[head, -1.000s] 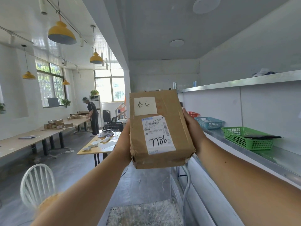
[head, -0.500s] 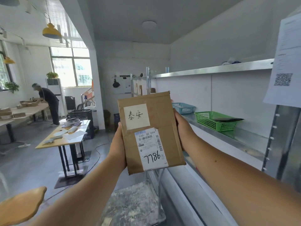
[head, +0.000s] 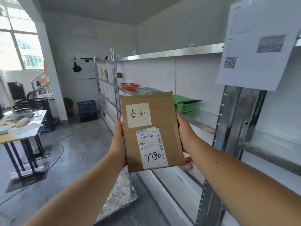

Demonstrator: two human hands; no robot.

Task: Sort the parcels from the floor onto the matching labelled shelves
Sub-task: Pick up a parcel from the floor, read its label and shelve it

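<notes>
Together, left hand (head: pixel 119 141) and right hand (head: pixel 185 133) clasp the flat cardboard parcel (head: pixel 151 132) by its edges, while a green lattice basket (head: pixel 184 107) on the metal shelf (head: pixel 202 118) holds a dark packet (head: pixel 188 101).

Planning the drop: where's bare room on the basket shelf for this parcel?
Free: bare steel on the shelf between the green basket and the near upright. Crowded: farther along, where the blue basket and red basket sit in a row.
</notes>
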